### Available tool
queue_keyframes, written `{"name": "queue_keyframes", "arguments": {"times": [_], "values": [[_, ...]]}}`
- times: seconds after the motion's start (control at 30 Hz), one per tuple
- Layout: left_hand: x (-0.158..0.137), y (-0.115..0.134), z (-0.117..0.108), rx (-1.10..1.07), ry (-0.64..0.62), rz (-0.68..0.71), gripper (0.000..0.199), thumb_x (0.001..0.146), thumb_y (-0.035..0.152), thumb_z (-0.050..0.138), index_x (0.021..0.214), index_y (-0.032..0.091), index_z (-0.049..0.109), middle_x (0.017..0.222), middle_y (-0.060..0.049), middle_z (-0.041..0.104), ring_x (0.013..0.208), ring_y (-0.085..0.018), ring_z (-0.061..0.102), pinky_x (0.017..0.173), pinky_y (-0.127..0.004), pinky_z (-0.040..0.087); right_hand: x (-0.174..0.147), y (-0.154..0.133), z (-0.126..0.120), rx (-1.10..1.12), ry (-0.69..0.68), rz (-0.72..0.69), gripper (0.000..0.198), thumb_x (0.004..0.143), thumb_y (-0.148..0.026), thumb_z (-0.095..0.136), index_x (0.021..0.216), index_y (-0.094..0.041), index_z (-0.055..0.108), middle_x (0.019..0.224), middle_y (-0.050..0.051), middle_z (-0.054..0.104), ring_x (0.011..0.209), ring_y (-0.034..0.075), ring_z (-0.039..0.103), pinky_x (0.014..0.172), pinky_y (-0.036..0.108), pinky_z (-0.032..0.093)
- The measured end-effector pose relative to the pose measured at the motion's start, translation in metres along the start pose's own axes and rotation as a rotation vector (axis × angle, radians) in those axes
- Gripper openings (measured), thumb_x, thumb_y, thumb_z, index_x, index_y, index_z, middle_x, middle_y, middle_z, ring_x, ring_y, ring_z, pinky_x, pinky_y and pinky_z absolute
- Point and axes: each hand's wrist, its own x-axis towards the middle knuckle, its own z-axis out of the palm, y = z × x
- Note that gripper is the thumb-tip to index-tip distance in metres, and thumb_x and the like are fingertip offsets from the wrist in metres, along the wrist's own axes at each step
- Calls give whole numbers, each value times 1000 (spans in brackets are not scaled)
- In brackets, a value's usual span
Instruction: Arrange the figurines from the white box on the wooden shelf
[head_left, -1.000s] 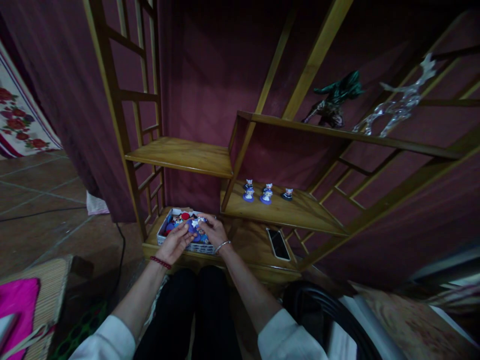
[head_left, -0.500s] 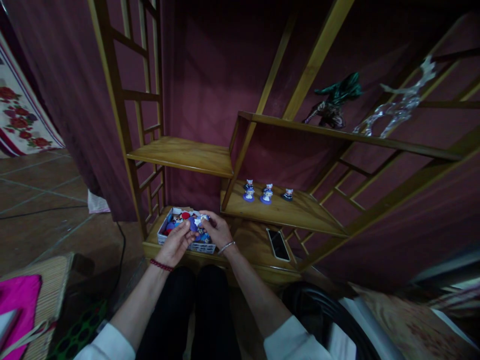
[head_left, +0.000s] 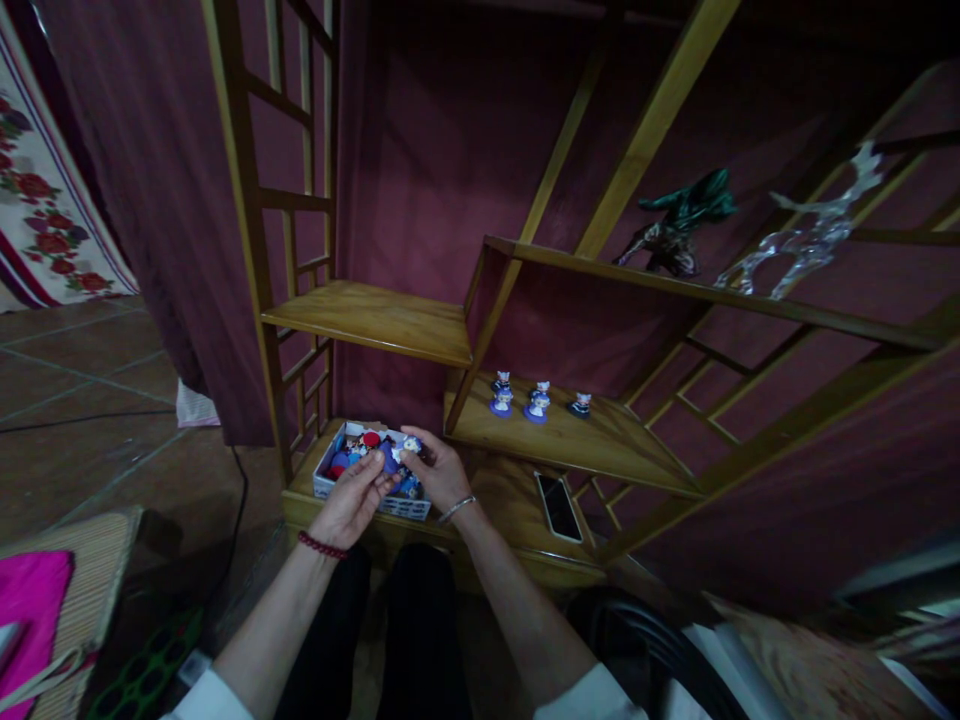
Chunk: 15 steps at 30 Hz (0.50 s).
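Observation:
Between both hands, above the basket, is a small white and purple figurine with a round purple base. My left hand pinches the base side, and my right hand grips the upper part from the right. Below them sits a white plastic basket packed with red, blue and purple pieces, partly hidden by the hands. On the low shelf to the right stand several small figurines; two in front, such as this purple-based figurine, look similar to the held one.
A phone lies on the bottom board right of my hands. The upper right shelf bears a green and brown statuette and a clear deer figure. An upright wooden post stands at left; a black chair part is at lower right.
The figurine has been turned slightly between the fingers, its head now showing more to the right. Both hands stay above the basket, and the camera view has shifted a little.

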Motion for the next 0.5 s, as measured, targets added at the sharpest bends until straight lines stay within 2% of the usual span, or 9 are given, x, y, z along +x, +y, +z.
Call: {"name": "queue_keyframes", "arguments": {"times": [0.17,0.5], "values": [[-4,0,4,-26,53,-11,8,67,14,65,74,11,61,65,-1,63,56,-8,56,64,-23,51,0,3,-1,-39,11,-18,35,69,-30,58,103,-23,57,91,0,63,82,15,56,75,28,45],[-3,-4,-2,-32,37,-23,9,69,16,63,76,11,62,69,-1,63,61,-8,58,60,-21,50,-3,-1,-1,-56,-6,-29,29,68,-31,57,97,-24,58,87,-1,62,82,15,56,75,28,44]]}}
